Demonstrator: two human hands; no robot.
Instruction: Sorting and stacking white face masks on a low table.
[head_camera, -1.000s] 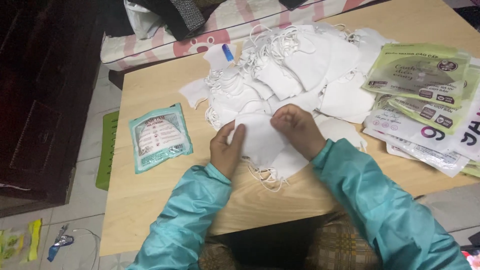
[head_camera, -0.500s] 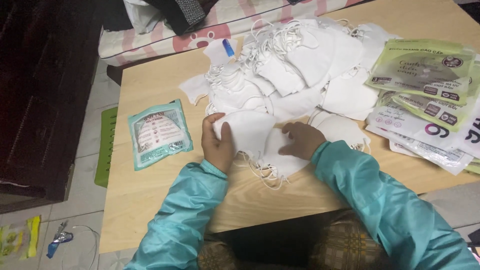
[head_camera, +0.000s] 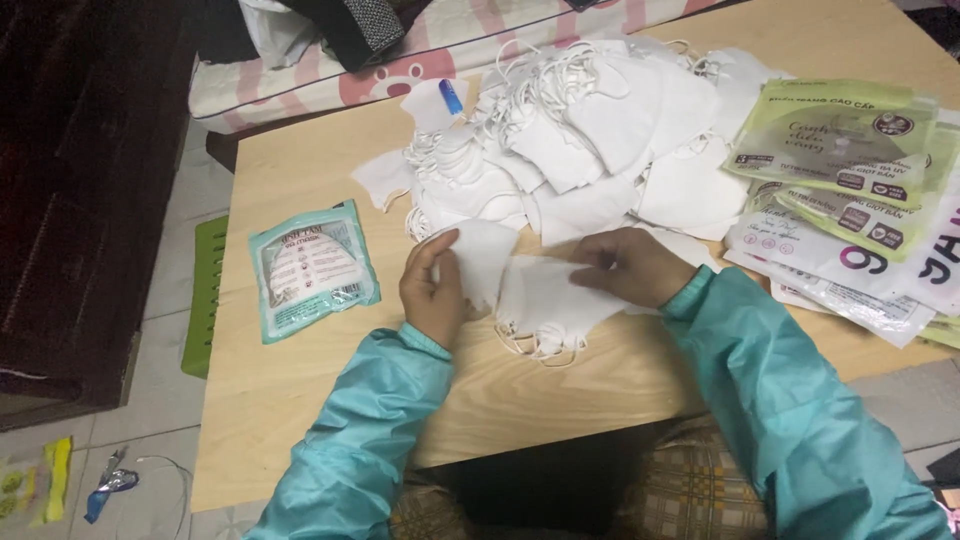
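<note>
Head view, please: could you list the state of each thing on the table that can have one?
Left hand: gripping a white face mask.
Right hand: pressing on a second white mask, flat.
Mask pile: loose, heaped, ear loops tangled.
Teal mask packet: flat on the wooden table, apparently filled.
Green packets: stacked, overlapping.

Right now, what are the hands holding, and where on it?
The left hand grips a white face mask at its left edge. The right hand pinches the right end of another white mask lying on the table.
</note>
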